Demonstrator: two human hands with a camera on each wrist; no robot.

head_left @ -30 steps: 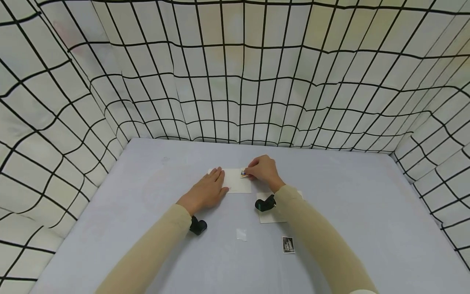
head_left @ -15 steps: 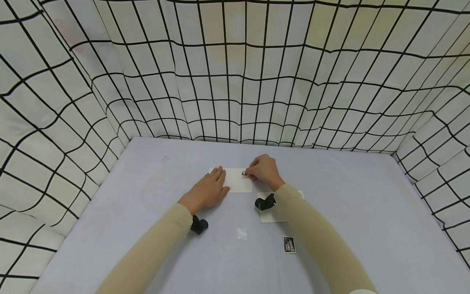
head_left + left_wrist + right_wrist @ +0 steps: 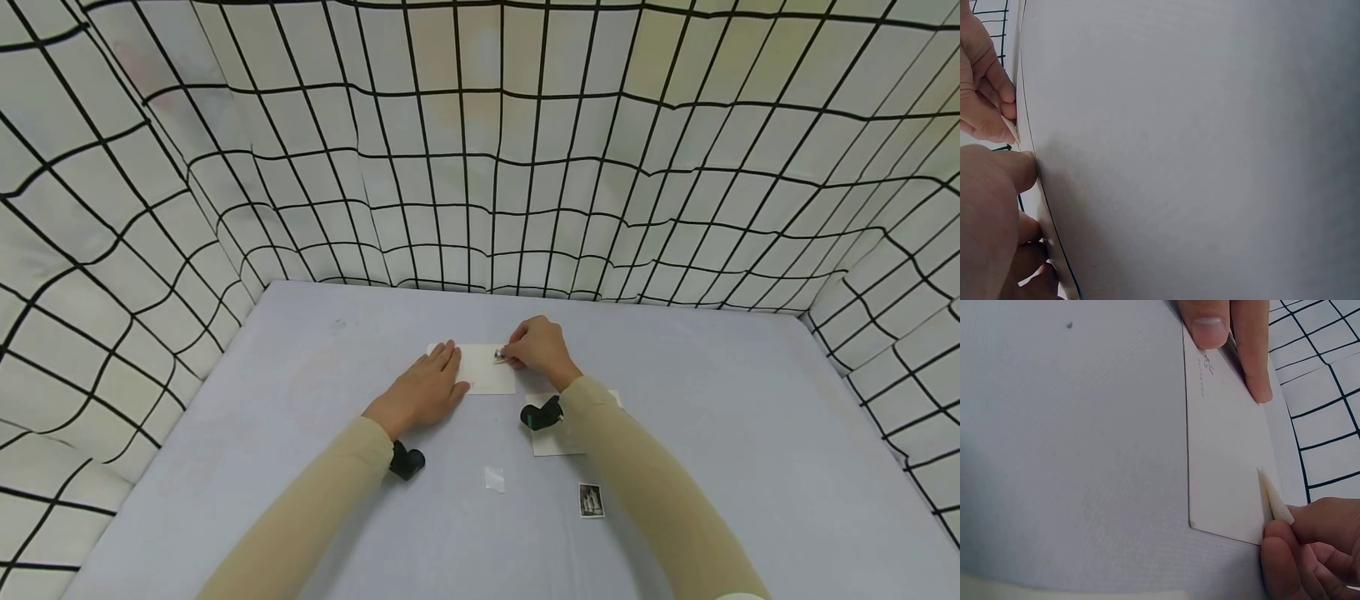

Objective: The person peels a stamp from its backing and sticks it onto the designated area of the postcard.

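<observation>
This seems a lab booth, black-gridded white walls [image 3: 517, 125] flanking and backing a pale table [image 3: 300, 358].

Softly lit in the head view, with faint shadows beside the sleeves [image 3: 307, 508] on the surface [image 3: 690, 408]. Dimmer in the left wrist view, shadowed beside the left hand [image 3: 988, 219] and darkest far right. Blurred along the right wrist view's bottom edge.

The white card [image 3: 1225, 444] is looking like smooth, dull paper. The little stamp [image 3: 1277, 503] is showing a bumpy paper edge. The clear scrap [image 3: 494, 479] is shining like thin plastic. The desk [image 3: 360, 333] is looking like dull woven cloth. The sleeves [image 3: 315, 500] are looking like dull cloth. The black wrist camera [image 3: 407, 461] is looking like plastic.
</observation>
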